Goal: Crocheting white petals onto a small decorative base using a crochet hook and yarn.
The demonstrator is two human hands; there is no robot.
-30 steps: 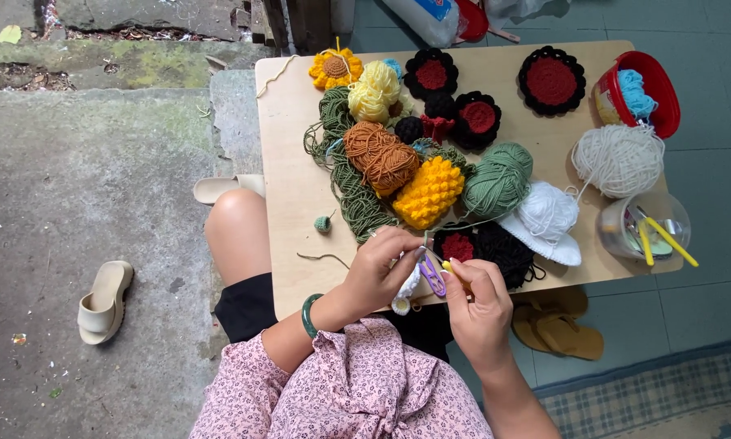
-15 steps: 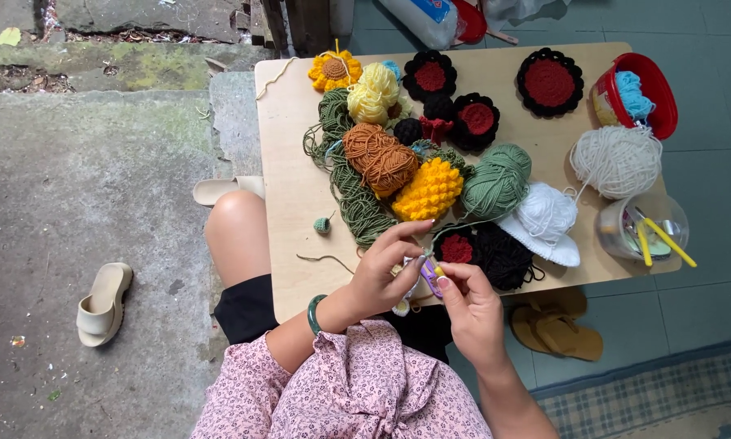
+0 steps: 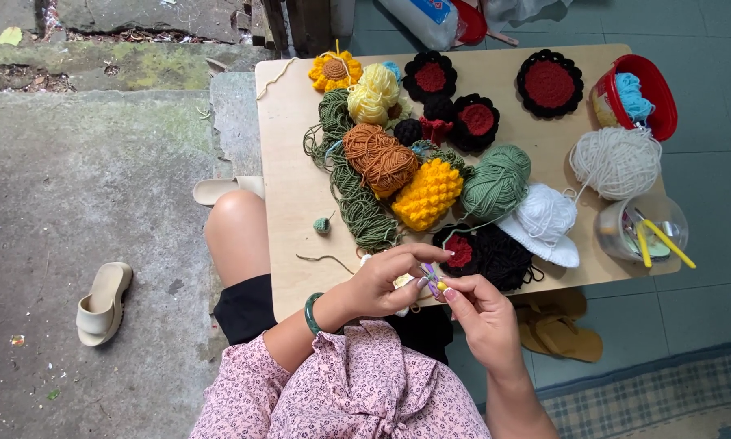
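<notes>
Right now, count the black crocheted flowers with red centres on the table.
4: one at the top middle, one lower beside it, the largest near the red tub, one by the hands. Yarn may hide more.

- wooden table [image 3: 296, 195] just above the hands, crowded with yarn
- orange yarn ball [image 3: 379, 157], yellow knitted piece [image 3: 427, 193], sage green ball [image 3: 496, 181]: up from the hands, mid-table
- white crocheted hat [image 3: 542, 221] up-right, black-and-red piece [image 3: 483, 254] just beside them
- white yarn ball [image 3: 616, 162], clear cup [image 3: 635, 236] with yellow tools, red bucket [image 3: 635, 97]: well off to the right
- sunflower piece [image 3: 334, 71] at far table edge
- beige sandal [image 3: 102, 302] on concrete, far left
</notes>
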